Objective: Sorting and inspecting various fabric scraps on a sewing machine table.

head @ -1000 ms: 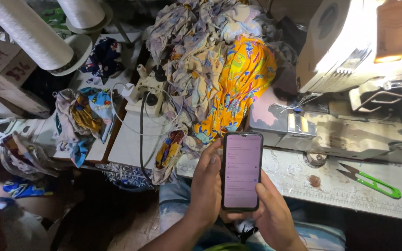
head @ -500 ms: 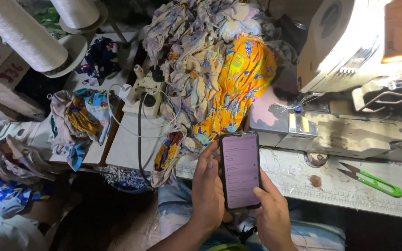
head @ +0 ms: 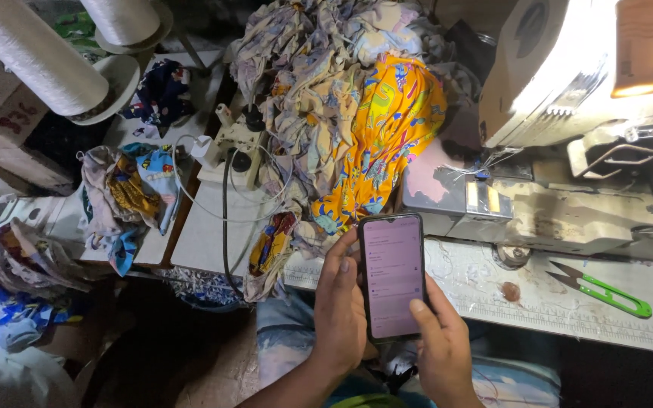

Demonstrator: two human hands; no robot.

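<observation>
Pink-lit and upright, a smartphone [head: 393, 276] sits at lower centre of the frame, held between both hands. The left hand [head: 339, 313] wraps its edge with fingers closed on the case; the right hand [head: 436, 340] grips the other side, thumb resting on the glass. Since a second ago the phone has drifted slightly lower and the view has shifted — the hands keep the same hold, so the screen remains the focus. Above it, a heap of printed fabric [head: 341, 113], yellow and faded, covers the desk [head: 568, 302]. At upper right stands a white sewing machine [head: 568, 68]; green-handled thread snips [head: 606, 291] lie at right. White thread cones [head: 32, 57] fill the upper left.
</observation>
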